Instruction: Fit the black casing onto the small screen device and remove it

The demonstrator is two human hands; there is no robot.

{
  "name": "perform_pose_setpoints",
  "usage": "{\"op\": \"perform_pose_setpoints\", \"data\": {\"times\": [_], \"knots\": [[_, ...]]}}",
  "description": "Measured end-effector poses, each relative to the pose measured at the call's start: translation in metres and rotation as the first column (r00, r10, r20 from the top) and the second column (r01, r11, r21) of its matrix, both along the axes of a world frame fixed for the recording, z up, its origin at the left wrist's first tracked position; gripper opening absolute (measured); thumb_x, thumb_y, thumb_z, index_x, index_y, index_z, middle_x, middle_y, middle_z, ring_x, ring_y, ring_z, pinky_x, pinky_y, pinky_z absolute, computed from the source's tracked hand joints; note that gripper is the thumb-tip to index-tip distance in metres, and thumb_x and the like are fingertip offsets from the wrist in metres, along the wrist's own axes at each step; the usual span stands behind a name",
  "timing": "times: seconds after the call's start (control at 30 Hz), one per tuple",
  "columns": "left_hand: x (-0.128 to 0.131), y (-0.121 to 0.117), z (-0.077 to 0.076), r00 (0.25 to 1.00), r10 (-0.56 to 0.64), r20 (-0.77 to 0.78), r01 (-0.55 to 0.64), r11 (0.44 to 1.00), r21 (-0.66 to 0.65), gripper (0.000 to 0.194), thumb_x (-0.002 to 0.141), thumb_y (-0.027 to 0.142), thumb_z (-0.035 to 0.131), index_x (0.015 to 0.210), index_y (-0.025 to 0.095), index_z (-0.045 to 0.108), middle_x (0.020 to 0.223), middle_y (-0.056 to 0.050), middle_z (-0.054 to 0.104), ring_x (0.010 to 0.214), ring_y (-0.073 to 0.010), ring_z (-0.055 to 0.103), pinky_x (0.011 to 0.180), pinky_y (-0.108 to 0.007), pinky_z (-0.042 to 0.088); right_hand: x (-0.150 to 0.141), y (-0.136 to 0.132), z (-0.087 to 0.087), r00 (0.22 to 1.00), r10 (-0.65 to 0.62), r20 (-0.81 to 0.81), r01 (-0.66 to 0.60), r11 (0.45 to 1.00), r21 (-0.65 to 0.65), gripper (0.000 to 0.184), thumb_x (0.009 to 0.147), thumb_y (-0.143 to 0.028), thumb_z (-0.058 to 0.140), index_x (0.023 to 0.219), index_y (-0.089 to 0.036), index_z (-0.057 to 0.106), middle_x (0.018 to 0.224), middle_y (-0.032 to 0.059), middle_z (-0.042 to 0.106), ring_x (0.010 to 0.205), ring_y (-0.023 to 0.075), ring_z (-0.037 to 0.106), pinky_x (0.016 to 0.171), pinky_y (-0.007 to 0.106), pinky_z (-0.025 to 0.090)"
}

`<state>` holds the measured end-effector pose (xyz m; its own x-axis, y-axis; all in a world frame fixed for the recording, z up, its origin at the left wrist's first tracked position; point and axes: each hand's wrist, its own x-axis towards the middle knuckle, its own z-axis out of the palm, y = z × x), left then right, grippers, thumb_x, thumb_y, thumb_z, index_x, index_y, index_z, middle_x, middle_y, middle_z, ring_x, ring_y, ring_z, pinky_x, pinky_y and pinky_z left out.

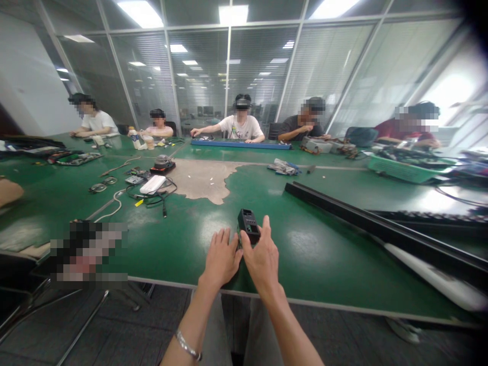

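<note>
A small black plastic box (pixel 248 223) with several recesses on its upper face is at the near middle of the table. Something green shows along its left side. My right hand (pixel 263 256) is at its near right end, thumb against the near left corner and index finger stretched out along the right. The other right fingers are partly hidden. To the left of the box, my left hand (pixel 223 259) lies palm down with its fingers stretched out, the fingertips close to the box's side. Whether they touch it, I cannot tell.
Long black rails (pixel 366 218) and a white bar (pixel 427 272) lie to the right. A white device (pixel 152 184) with cables sits at left, near a black gadget (pixel 163 163). Across the table are a blue bar (pixel 240 145), a green basket (pixel 407 170) and several seated people.
</note>
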<state>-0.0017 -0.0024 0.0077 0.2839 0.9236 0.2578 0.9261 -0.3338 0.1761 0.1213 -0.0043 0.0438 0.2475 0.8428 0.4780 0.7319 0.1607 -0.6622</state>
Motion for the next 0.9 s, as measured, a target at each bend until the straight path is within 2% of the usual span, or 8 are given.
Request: {"op": "perform_pose_setpoints", "data": {"times": [0.2,0.3,0.43,0.63,0.77,0.9], "knots": [[-0.001,0.000,0.000,1.000,-0.005,0.002,0.005,1.000,-0.002,0.053,0.096,0.034,0.041,0.147,0.022,0.037,0.154,-0.013,0.038,0.143,-0.0298,0.031,0.117,-0.052,0.024,-0.009,0.001,0.002,0.998,-0.029,0.056,0.031,0.999,-0.028,0.080,0.091,-0.047,0.047,0.153,-0.007,0.018,0.116,0.0220,0.066,0.099,0.0335,0.065,0.082,0.045,0.051],[-0.001,0.001,0.000,1.000,-0.003,-0.003,0.003,1.000,-0.009,0.052,0.095,0.034,0.040,0.146,0.020,0.039,0.154,-0.013,0.037,0.144,-0.0301,0.030,0.117,-0.051,0.024,-0.011,0.000,-0.004,0.998,-0.017,0.064,0.020,0.999,-0.040,0.080,0.090,-0.047,0.047,0.153,-0.006,0.018,0.115,0.0222,0.066,0.099,0.0335,0.065,0.081,0.045,0.051],[-0.001,0.001,-0.001,1.000,0.003,0.000,-0.003,1.000,-0.020,0.055,0.096,0.034,0.037,0.146,0.013,0.039,0.154,-0.015,0.037,0.145,-0.0294,0.027,0.119,-0.049,0.021,-0.011,-0.001,-0.018,0.996,-0.022,0.091,0.029,0.997,-0.067,0.082,0.090,-0.047,0.048,0.153,-0.006,0.016,0.119,0.0233,0.064,0.101,0.0338,0.064,0.082,0.046,0.052],[-0.002,0.002,-0.002,1.000,0.001,0.015,-0.001,0.999,-0.033,0.058,0.095,0.034,0.035,0.148,0.012,0.036,0.155,-0.014,0.036,0.145,-0.0294,0.027,0.119,-0.048,0.020,-0.011,-0.001,-0.035,0.995,-0.042,0.091,0.045,0.999,-0.030,0.082,0.090,-0.049,0.048,0.153,-0.006,0.017,0.126,0.0242,0.060,0.106,0.0337,0.062,0.087,0.047,0.051],[-0.002,0.002,-0.002,1.000,0.001,0.007,0.000,1.000,-0.027,0.056,0.096,0.034,0.033,0.148,0.011,0.037,0.155,-0.014,0.035,0.145,-0.0290,0.026,0.119,-0.048,0.021,-0.008,0.003,-0.044,0.996,-0.003,0.084,0.002,1.000,0.020,0.084,0.090,-0.050,0.049,0.153,-0.006,0.015,0.140,0.0243,0.049,0.119,0.0333,0.055,0.095,0.047,0.047],[-0.002,0.001,-0.001,1.000,-0.003,-0.003,0.003,1.000,-0.023,0.057,0.096,0.036,0.036,0.148,0.013,0.037,0.156,-0.014,0.034,0.145,-0.0295,0.027,0.119,-0.049,0.021,-0.007,0.006,-0.049,0.999,0.021,0.034,-0.024,0.996,0.084,0.089,0.089,-0.054,0.051,0.154,-0.006,0.013,0.140,0.0237,0.050,0.124,0.0345,0.050,0.101,0.050,0.043]]}}
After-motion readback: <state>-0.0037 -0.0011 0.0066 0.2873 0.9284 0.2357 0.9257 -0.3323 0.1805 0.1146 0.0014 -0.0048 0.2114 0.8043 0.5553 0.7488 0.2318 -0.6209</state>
